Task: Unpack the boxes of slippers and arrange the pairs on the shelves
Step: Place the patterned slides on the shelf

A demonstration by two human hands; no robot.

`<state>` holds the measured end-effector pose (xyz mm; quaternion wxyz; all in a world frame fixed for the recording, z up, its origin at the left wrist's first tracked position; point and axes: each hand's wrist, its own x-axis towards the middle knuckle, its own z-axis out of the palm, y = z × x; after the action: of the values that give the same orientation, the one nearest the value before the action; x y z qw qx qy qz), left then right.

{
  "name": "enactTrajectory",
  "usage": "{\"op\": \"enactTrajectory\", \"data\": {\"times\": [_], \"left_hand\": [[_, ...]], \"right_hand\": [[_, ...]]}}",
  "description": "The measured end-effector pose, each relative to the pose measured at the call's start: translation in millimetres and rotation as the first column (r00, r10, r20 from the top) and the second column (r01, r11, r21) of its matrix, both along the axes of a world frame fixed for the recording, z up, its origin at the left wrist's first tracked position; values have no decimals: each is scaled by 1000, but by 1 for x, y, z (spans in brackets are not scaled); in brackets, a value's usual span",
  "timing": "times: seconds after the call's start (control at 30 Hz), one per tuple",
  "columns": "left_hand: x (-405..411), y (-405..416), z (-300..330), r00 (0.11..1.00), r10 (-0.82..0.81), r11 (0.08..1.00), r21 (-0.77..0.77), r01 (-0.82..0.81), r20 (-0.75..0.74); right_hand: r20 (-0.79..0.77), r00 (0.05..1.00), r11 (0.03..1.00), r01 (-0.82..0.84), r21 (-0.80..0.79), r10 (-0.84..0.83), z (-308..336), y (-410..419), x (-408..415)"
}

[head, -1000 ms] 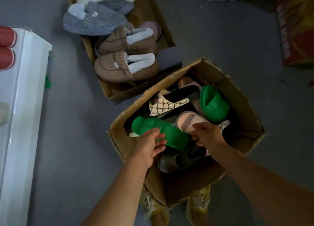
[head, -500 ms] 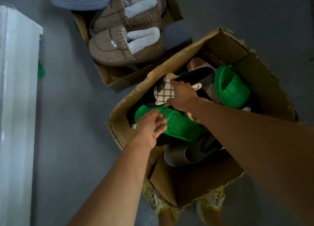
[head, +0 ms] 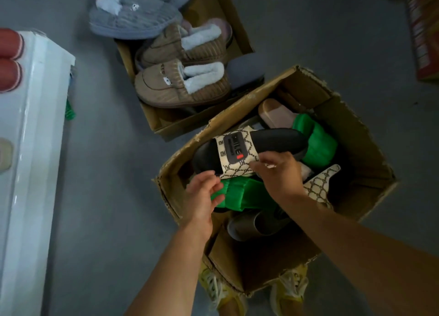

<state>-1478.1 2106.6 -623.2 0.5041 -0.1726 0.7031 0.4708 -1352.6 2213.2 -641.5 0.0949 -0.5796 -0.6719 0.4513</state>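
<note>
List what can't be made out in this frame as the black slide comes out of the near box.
- Head view: the lettering on the black slide strap patch is too blurred to read.
- The second patterned strap is partly covered by the right hand and forearm; its sole is hidden.
- The near box floor is buried under slippers.
- The red slippers on the white shelf are cut by the left edge.
- The left hand shows its back; its grip is unclear.

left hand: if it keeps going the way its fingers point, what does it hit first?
Likely the black slide that the right hand holds; the left hand fingertips are almost at its sole. Depth unclear.
</note>
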Motion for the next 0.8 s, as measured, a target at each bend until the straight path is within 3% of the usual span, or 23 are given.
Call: {"op": "enactTrajectory", "data": {"times": [0.13, 0.23, 0.33, 0.4, 0.5, 0.63, 0.7, 0.8], "left_hand": [[6, 7, 17, 999, -12, 995, 98, 16, -39], [15, 18, 25, 996, -76, 990, 113, 80, -42], [29, 30, 32, 992, -123, 983, 134, 126, -29], [41, 36, 35, 982, -185, 973, 131, 190, -46], [53, 40, 34, 938, -329, 934, 108, 340, -112], [65, 40, 30, 857, -514, 845, 149, 513, -34], [69, 38, 26, 809, -583, 803, 97, 588, -79], [68, 36, 18, 833, -525, 842, 37, 538, -173]], "right_hand": [[-83, 983, 987, 161, -22, -162, 24, -3, -3], [-237, 914, 941, 298, -160, -330, 41, 3, -1], [-271, 854, 884, 366, -291, -443, 51, 6, 9], [-283, 793, 823, 424, -377, -539, 56, 5, 19], [-234, 654, 651, 517, -556, -719, 59, 2, 32], [-232, 503, 472, 426, -772, -832, 68, -5, 38], [-249, 490, 454, 360, -815, -836, 73, -7, 36], [-312, 517, 480, 229, -847, -797, 75, -3, 36]]}}
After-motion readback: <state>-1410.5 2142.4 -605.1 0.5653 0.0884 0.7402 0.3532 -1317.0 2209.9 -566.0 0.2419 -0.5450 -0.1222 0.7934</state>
